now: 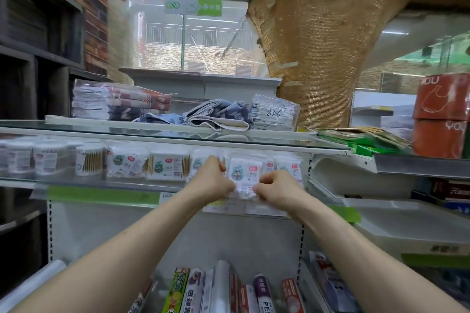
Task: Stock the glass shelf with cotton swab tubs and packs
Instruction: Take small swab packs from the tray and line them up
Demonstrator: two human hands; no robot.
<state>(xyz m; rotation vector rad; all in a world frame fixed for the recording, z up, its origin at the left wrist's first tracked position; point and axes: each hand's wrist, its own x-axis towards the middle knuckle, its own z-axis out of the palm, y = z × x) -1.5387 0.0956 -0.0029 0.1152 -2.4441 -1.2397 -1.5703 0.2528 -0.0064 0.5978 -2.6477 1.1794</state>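
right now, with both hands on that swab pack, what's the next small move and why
Probably slide the cotton swab pack back onto the glass shelf, into line with the row of swab packs. The left hand and right hand pinch its lower corners, and its bottom seems to hang over the front edge.

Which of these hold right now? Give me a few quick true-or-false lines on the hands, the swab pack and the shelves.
1. The left hand and the right hand both hold one cotton swab pack at the front of the glass shelf. True.
2. The round tubs stand at the right end of the row. False: they stand at the left end.
3. Folded towels lie on the upper shelf. True.
4. The right hand hangs free beside the shelf. False: it pinches the pack's lower right edge.
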